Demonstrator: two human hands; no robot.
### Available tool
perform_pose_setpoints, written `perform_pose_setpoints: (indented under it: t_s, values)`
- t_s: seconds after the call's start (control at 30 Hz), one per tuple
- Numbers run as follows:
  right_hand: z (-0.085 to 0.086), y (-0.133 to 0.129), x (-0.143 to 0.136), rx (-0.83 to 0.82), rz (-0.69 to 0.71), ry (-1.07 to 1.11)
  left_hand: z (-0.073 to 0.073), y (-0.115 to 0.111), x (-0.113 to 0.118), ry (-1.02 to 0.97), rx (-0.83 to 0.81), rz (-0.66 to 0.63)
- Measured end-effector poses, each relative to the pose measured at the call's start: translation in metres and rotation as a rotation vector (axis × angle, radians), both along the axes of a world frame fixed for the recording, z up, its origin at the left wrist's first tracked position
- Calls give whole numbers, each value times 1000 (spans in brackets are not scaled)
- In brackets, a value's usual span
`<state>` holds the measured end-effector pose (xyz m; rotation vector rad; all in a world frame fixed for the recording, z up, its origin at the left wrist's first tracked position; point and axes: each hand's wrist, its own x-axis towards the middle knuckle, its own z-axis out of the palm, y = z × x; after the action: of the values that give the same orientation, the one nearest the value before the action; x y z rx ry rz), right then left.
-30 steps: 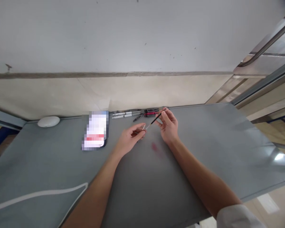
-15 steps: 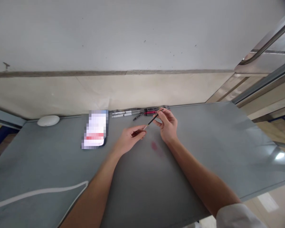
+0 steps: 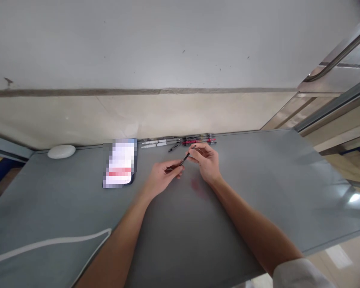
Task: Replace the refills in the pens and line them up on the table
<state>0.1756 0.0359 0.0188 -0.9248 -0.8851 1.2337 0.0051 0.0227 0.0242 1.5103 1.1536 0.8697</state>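
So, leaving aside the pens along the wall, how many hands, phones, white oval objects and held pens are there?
Hands: 2 (left hand, right hand)
Phone: 1
White oval object: 1
Dark pen, held: 1
Total: 5

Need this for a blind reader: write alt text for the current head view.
Two hands hold a thin black rod between them over a grey table. Pens lie near the wall, with a phone to their left.

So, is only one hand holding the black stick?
No, the left hand and right hand both hold the black stick.
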Motion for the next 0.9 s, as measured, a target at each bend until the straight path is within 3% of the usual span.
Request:
perform_pose_setpoints:
  t_s: [0.23, 0.47, 0.63, 0.8, 0.9]
  values:
    - [0, 1, -2, -16, -7, 10, -1, 0, -1, 25, -7, 48]
    - [3, 10, 6, -8, 148, -149, 1, 4, -14, -73, -120, 44]
    - [3, 24, 13, 162, 224, -531, -1, 8, -24, -287, -191, 112]
    - [13, 43, 13, 466, 276, -1155, -3, 14, -32, -504, -282, 148]
    - [21, 54, 9, 576, 296, -1423, -1, 16, -37, -561, -324, 146]
